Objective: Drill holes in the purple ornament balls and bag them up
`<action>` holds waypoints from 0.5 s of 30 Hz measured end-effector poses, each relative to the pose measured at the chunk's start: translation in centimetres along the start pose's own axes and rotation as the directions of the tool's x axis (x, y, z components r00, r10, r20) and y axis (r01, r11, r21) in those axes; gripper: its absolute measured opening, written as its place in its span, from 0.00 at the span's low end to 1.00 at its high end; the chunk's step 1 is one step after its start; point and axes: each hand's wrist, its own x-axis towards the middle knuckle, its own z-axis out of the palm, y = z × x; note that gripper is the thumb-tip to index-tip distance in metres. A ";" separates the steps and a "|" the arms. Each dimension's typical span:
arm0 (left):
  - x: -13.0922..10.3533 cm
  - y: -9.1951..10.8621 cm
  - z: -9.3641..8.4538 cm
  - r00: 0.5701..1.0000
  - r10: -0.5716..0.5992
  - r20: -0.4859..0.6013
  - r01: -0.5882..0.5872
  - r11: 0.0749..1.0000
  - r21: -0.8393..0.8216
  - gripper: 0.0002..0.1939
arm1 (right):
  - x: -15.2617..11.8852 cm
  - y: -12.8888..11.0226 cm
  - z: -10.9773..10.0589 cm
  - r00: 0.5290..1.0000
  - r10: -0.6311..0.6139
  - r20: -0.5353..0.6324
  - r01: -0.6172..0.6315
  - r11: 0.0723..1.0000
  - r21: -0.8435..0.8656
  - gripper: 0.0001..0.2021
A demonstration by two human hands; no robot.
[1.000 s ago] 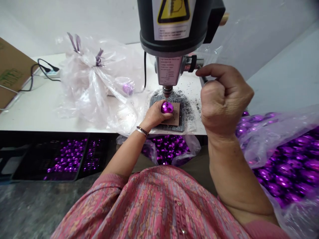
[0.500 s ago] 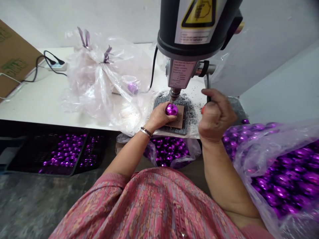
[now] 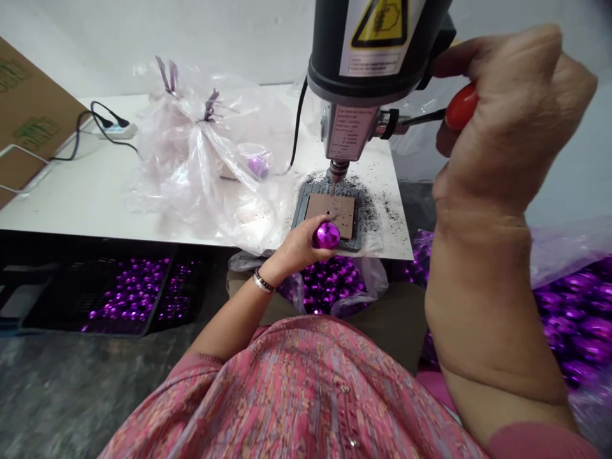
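Observation:
A shiny purple ball point(image 3: 327, 235) is gripped between the thumb and fingers of my left hand point(image 3: 300, 247), just in front of the brown wooden block point(image 3: 340, 208) on the drill press base point(image 3: 299, 213). Above the block the thin drill bit point(image 3: 334, 187) hangs from its chuck, apart from the ball. My right hand point(image 3: 514, 121) is raised at the right of the drill press point(image 3: 368, 76), its fingers closed around the red-knobbed feed lever point(image 3: 461, 107). Dark shavings point(image 3: 377, 204) lie scattered around the base.
Tied clear plastic bags point(image 3: 196, 159) lie on the white table point(image 3: 86, 204), near a power strip point(image 3: 117, 131) and a cardboard box point(image 3: 33, 121). An open bag of purple balls point(image 3: 332, 284) sits below the table edge. More balls fill a black crate point(image 3: 131, 293) and a bag point(image 3: 581, 319) at right.
My right hand has swung the lever up and the drill bit has risen clear of the ball. My left hand has drawn the ball toward me, off the block's middle.

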 end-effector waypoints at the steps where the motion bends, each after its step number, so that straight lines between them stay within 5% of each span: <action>1: -0.8 0.0 0.0 0.998 0.016 0.053 -0.016 1.000 -0.005 0.39 | 0.0 0.1 0.0 1.000 -0.006 0.001 0.006 1.000 0.011 0.24; 5: -3.1 -0.1 -0.9 0.989 0.006 0.149 -0.003 1.000 -0.020 0.43 | -0.2 0.4 -0.2 1.000 -0.010 0.005 0.009 0.999 0.030 0.22; 7: -3.6 -0.5 -2.4 0.998 -0.013 0.067 0.018 0.998 -0.063 0.35 | -0.4 0.4 -0.3 1.000 -0.004 -0.004 0.004 1.000 0.019 0.21; 9: -3.5 -1.4 -4.6 0.987 -0.073 -0.140 0.053 0.988 -0.143 0.23 | -0.7 0.5 -0.4 1.000 -0.015 -0.019 0.015 1.000 0.012 0.21; 10: -3.2 -2.2 -5.8 0.950 -0.127 -0.284 0.074 0.979 -0.188 0.18 | -0.9 0.5 -0.5 0.999 -0.023 -0.022 0.023 1.000 0.010 0.20; 12: -1.8 -4.1 -8.3 0.781 -0.268 -0.565 0.125 0.952 -0.279 0.11 | -1.2 0.6 -0.7 0.999 -0.041 -0.015 0.041 0.999 0.004 0.18; 14: 0.5 -6.5 -10.5 0.594 -0.417 -0.688 0.200 0.905 -0.377 0.11 | -1.6 0.6 -0.9 0.998 -0.057 0.020 0.057 0.998 -0.007 0.16; 15: 1.8 -7.6 -11.4 0.555 -0.493 -0.670 0.255 0.867 -0.428 0.11 | -1.7 0.6 -1.0 0.997 -0.067 0.037 0.068 0.998 -0.015 0.16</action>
